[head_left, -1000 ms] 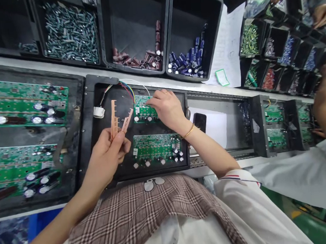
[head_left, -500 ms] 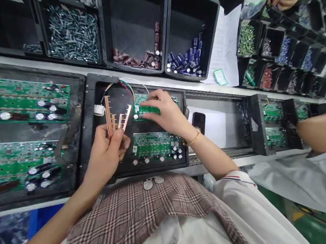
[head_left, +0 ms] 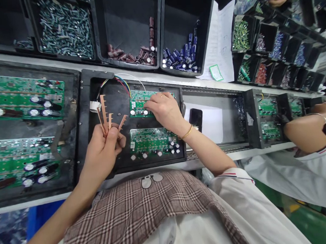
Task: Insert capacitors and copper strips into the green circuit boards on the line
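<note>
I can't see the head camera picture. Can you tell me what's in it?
A person's right hand presses on a small green circuit board in a black tray, while the left hand holds several copper comb-shaped strips. Bins of capacitors sit behind.

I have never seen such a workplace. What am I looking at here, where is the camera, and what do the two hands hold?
The camera sits on a person's head and looks down at their own two bare hands; there is no machine. The left hand holds a few copper-coloured toothed strips, fanned upward. The right hand, with a gold bangle on its wrist, rests its fingers on the upper green circuit board inside a black tray. A second board lies below it in the same tray. Behind stand black bins of small cylindrical parts. At the right, another person's arm reaches toward other boards.
</note>
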Motion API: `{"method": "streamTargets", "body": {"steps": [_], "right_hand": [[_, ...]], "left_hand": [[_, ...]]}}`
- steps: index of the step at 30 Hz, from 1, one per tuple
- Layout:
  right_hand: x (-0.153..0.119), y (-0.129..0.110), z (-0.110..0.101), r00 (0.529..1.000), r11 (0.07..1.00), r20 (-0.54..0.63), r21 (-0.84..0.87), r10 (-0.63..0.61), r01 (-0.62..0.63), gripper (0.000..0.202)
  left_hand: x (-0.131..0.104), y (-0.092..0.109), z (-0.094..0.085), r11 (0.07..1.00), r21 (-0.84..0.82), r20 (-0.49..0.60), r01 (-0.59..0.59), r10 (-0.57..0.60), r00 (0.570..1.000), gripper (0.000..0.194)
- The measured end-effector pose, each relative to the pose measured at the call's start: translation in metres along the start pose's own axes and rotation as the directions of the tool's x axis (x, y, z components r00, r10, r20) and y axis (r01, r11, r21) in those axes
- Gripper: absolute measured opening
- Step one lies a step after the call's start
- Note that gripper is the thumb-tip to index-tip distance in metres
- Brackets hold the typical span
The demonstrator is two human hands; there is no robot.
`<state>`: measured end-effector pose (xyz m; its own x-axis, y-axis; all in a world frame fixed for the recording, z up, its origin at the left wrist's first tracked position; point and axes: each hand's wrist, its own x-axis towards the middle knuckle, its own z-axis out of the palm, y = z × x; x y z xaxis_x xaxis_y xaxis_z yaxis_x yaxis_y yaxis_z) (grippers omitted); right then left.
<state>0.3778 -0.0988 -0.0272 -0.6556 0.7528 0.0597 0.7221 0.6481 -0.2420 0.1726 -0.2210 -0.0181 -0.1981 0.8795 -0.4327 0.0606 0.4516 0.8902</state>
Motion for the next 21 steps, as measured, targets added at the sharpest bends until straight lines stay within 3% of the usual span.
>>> {"method": "streamTargets", "body": {"steps": [4, 8, 10, 12, 14, 16, 18, 19, 20, 21], "right_hand": [[0.006, -0.001, 0.011, 0.999, 0.998, 0.017, -0.052, -0.026, 0.027, 0.031], [0.007, 0.001, 0.008, 1.000, 1.000, 0.026, -0.025, -0.011, 0.012, 0.033], [0.005, -0.003, 0.001, 0.999, 0.999, 0.019, 0.033, 0.030, -0.031, 0.032], [0.002, -0.015, -0.008, 0.996, 0.973, 0.000, 0.212, 0.088, -0.086, 0.022], [-0.004, -0.033, -0.015, 0.994, 0.854, 0.004, 0.511, 0.113, -0.099, 0.011], [-0.012, -0.051, -0.019, 0.993, 0.618, 0.000, 0.783, 0.119, -0.074, 0.008], [-0.022, -0.064, -0.022, 0.986, 0.370, -0.023, 0.928, 0.163, -0.040, 0.014], [-0.029, -0.066, -0.023, 0.979, 0.300, -0.035, 0.953, 0.199, -0.027, 0.018], [-0.035, -0.067, -0.023, 0.974, 0.296, -0.040, 0.955, 0.221, -0.028, 0.020], [-0.042, -0.066, -0.022, 0.974, 0.360, -0.035, 0.932, 0.223, -0.049, 0.020]], "left_hand": [[-0.001, -0.003, -0.001, 0.999, 0.036, 0.013, 0.023, -0.024, 1.000, 0.027], [0.000, -0.006, -0.003, 0.999, 0.014, 0.018, 0.050, -0.051, 0.999, 0.029], [-0.001, -0.004, -0.001, 1.000, 0.011, 0.002, 0.023, -0.023, 1.000, 0.029], [-0.005, 0.001, 0.004, 0.999, -0.020, -0.030, -0.031, 0.030, 0.999, 0.030], [-0.011, 0.007, 0.012, 0.993, -0.090, -0.039, -0.078, 0.075, 0.996, 0.032], [-0.018, 0.012, 0.018, 0.983, -0.129, -0.040, -0.130, 0.126, 0.991, 0.032], [-0.023, 0.014, 0.018, 0.979, -0.100, -0.063, -0.180, 0.174, 0.983, 0.030], [-0.025, 0.013, 0.016, 0.978, -0.077, -0.077, -0.192, 0.186, 0.979, 0.028], [-0.025, 0.012, 0.012, 0.981, -0.047, -0.086, -0.190, 0.185, 0.979, 0.026], [-0.025, 0.010, 0.008, 0.984, -0.002, -0.082, -0.177, 0.177, 0.981, 0.026]]}}
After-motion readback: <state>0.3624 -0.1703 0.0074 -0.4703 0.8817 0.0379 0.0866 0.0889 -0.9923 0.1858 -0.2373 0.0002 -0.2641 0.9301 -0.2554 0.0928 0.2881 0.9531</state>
